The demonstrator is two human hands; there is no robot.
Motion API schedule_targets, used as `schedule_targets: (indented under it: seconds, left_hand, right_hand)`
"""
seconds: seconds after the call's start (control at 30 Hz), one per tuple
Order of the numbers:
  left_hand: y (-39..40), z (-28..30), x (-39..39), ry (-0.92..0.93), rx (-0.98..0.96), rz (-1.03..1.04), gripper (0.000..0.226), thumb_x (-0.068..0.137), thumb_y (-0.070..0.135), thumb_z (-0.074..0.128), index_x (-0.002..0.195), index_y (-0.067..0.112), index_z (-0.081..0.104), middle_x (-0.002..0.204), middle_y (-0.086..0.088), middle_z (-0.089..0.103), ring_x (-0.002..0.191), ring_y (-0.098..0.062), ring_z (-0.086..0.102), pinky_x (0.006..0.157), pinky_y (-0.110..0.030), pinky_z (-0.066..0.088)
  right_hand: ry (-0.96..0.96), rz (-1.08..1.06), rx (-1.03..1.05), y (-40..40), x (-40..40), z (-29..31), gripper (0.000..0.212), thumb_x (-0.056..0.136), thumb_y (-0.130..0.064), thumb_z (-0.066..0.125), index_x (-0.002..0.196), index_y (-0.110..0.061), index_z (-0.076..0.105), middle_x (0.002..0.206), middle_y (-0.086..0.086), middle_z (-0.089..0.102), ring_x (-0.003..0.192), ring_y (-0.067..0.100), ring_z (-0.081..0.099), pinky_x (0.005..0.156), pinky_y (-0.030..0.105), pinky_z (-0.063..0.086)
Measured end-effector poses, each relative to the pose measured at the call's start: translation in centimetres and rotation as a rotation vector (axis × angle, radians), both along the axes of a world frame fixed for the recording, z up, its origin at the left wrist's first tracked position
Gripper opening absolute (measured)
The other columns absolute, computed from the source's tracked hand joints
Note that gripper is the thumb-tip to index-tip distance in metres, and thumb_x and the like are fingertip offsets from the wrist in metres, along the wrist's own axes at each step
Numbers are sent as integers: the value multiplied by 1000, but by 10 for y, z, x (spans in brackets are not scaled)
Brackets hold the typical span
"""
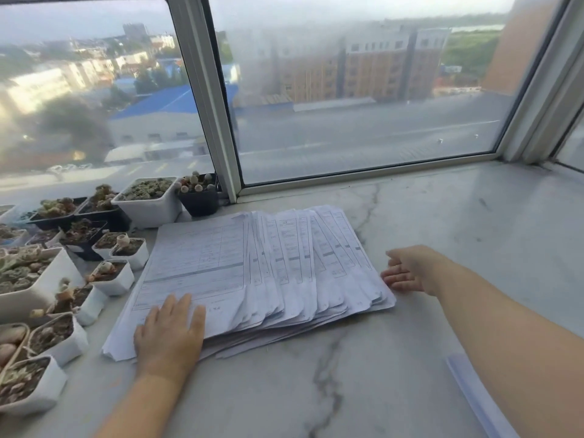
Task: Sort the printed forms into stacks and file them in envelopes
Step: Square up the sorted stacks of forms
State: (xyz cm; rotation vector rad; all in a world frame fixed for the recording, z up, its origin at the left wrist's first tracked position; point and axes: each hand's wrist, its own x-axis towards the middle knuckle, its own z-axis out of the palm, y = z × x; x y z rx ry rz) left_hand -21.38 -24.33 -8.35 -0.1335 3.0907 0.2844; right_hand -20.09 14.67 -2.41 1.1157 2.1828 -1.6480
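Observation:
A thick pile of printed forms (252,273) lies fanned out to the right on a white marble sill (442,235). My left hand (172,333) rests flat on the pile's near left corner, fingers straight. My right hand (407,271) sits at the pile's right edge with relaxed fingers that touch the sheets' side. A pale, bluish-white envelope or folder (474,396) shows at the lower right, partly hidden under my right forearm.
Many small white and black pots of succulents (104,273) crowd the left side of the sill, right against the pile's left edge. A window frame (218,121) rises behind the papers. Bare marble stretches to the right and toward me.

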Motion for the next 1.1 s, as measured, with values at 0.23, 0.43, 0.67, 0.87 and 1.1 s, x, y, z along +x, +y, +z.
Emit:
schedule_targets:
  seconds: [0.23,0.43,0.67,0.87,1.1]
  left_hand:
    - [1,-9,7,117,229,82,48,101,39,29,147,26,32,157,3,22,145,-19,16,118,-36,7]
    - [-2,-9,6,125,323,98,47,101,36,29,147,24,32,157,5,21,146,-15,14,119,-33,5]
    - [-3,-8,7,95,291,77,51,101,34,28,150,25,22,159,6,13,147,-13,9,119,-32,2]
    - [6,-13,14,88,58,-31,64,96,54,23,152,29,7,161,6,2,147,-16,3,118,-33,3]
    - [14,5,44,18,132,-101,71,92,63,31,152,30,12,160,6,8,146,-14,7,117,-32,6]
  right_hand:
    - [-94,318,394,-45,-65,-6,34,97,-16,50,127,-1,55,126,19,59,115,35,57,98,39,46]
    - [109,265,-161,-86,-73,-21,30,100,-6,47,128,-2,56,116,15,66,104,33,63,96,45,49]
    - [259,253,-189,-183,-83,-31,44,101,-39,43,123,-5,61,125,17,63,115,34,59,104,49,44]
    - [74,306,-207,-191,-68,-24,75,72,-35,84,133,-4,52,132,14,57,114,29,57,94,38,47]
    - [131,188,-285,-184,-21,-26,52,73,11,75,122,3,57,116,23,65,107,39,63,95,51,51]
